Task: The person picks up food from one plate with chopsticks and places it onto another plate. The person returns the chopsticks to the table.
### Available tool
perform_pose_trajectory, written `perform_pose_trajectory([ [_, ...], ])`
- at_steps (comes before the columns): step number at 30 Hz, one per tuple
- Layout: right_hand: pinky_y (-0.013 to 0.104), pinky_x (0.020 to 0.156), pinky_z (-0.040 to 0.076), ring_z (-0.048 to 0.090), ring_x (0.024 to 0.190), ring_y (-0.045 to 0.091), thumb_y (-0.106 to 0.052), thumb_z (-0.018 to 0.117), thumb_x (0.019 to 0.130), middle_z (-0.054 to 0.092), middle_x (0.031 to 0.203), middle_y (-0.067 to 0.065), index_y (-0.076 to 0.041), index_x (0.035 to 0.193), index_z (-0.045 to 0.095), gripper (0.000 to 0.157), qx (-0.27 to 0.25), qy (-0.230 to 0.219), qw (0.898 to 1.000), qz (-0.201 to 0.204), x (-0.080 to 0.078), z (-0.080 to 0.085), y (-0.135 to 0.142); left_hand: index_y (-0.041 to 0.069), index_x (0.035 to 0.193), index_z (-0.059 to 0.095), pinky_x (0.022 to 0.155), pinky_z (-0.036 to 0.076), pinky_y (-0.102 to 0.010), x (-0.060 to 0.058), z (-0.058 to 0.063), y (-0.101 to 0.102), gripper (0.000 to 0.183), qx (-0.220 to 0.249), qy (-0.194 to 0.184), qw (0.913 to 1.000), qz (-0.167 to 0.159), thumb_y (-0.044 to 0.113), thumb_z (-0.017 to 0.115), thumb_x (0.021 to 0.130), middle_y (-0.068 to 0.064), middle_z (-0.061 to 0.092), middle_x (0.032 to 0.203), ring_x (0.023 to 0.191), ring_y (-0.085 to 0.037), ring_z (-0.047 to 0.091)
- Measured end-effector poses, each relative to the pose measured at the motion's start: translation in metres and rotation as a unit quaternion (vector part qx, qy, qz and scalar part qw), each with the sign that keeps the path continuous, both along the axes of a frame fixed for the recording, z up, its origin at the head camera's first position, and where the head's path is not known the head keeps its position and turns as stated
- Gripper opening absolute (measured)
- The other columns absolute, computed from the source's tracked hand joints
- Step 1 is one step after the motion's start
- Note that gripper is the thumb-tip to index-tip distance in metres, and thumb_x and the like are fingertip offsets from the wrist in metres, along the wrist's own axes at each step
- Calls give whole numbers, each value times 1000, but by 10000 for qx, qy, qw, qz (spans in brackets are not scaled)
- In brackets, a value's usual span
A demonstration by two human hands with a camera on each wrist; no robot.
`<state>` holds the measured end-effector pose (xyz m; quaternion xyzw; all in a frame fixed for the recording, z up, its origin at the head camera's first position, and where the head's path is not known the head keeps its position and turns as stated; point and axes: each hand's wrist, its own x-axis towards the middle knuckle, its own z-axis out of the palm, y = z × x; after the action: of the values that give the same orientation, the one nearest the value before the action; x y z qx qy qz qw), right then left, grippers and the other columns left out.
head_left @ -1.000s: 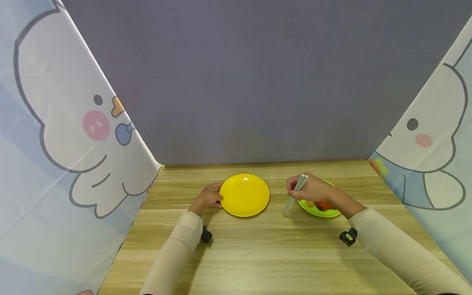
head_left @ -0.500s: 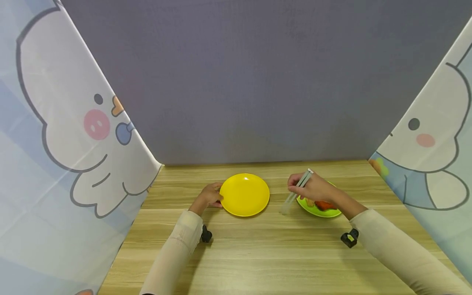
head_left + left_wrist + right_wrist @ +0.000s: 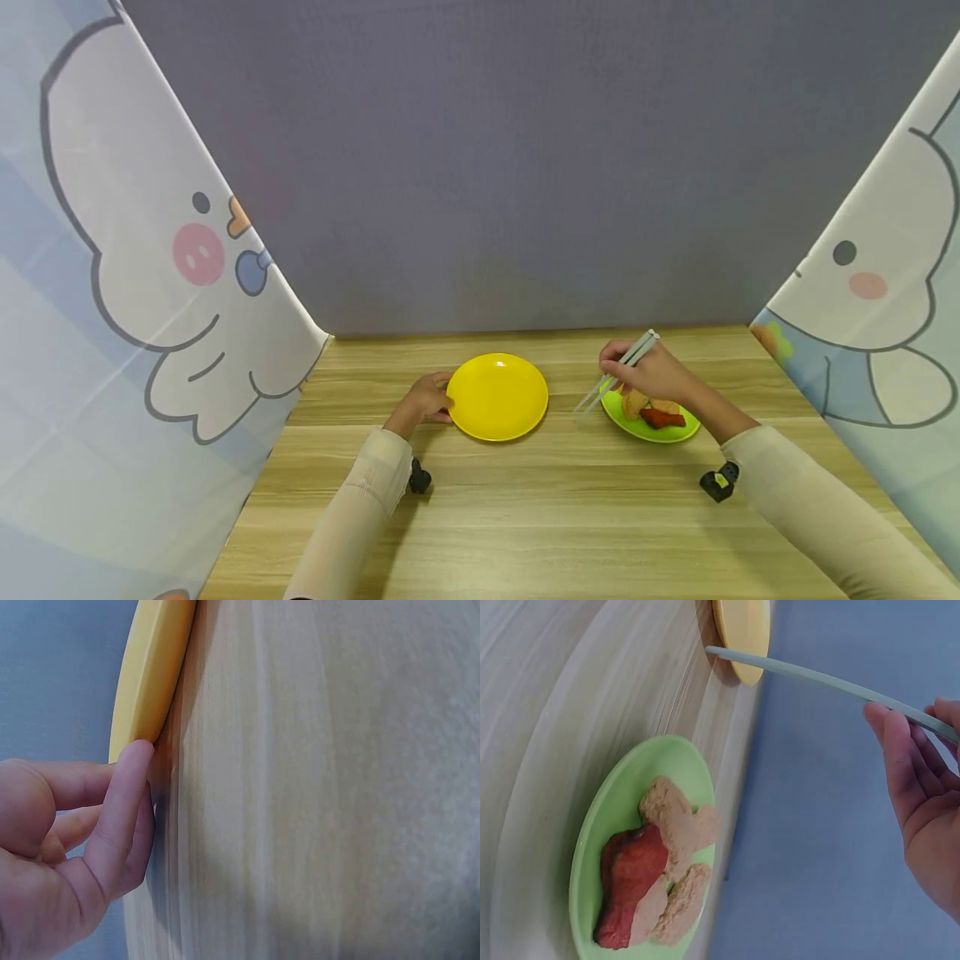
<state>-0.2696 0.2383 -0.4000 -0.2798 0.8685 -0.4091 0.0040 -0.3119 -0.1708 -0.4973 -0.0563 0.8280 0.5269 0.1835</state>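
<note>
In the head view my left hand (image 3: 427,398) is at the left rim of a round yellow plate (image 3: 498,398). The left wrist view shows its thumb and fingers pinching the edge of that plate (image 3: 154,671). My right hand (image 3: 651,371) holds a pair of pale green chopsticks (image 3: 642,344), tips pointing down and left with nothing between them. Below that hand a green plate (image 3: 617,410) carries a red-brown drumstick (image 3: 632,874) and several tan fried chicken pieces (image 3: 665,806). The chopsticks (image 3: 810,673) are raised above the table in the right wrist view.
Both plates stand on a wood-grain table (image 3: 525,517), the yellow one left of the green one. A grey wall (image 3: 525,167) rises behind, and cartoon-printed panels (image 3: 150,250) flank both sides. Black wrist cameras (image 3: 718,482) hang under the sleeves.
My right hand has moved right and slightly up with the chopsticks, and more of the food on the green plate shows. The left hand and yellow plate stay in place.
</note>
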Motion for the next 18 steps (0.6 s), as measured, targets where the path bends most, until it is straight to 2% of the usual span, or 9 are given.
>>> perform_pose_trajectory([
  [5,31,49,62,70,61,8,-8,63,100,70,81,19,-1,96,67,10,-381,-233,9987,-255,-5,-2,8,14,152,48,64,66,-33,0,-1,0,69,-20,-27,10000,9,-10,66,90,-20,69,115,71,-18,70],
  [11,32,50,62,72,63,12,-11,60,103,69,82,22,1,98,65,14,-779,-327,9950,-525,-10,-5,23,15,153,48,64,66,-32,-1,-2,0,69,-33,-36,10000,43,-9,66,90,-20,69,112,70,-17,69],
  [18,31,52,63,73,65,12,-17,58,105,70,83,25,4,104,63,21,-832,-269,9918,-927,-15,-8,37,16,152,48,63,66,-31,-2,-4,0,69,5,-6,10000,48,-9,66,91,-21,68,118,72,-17,70],
])
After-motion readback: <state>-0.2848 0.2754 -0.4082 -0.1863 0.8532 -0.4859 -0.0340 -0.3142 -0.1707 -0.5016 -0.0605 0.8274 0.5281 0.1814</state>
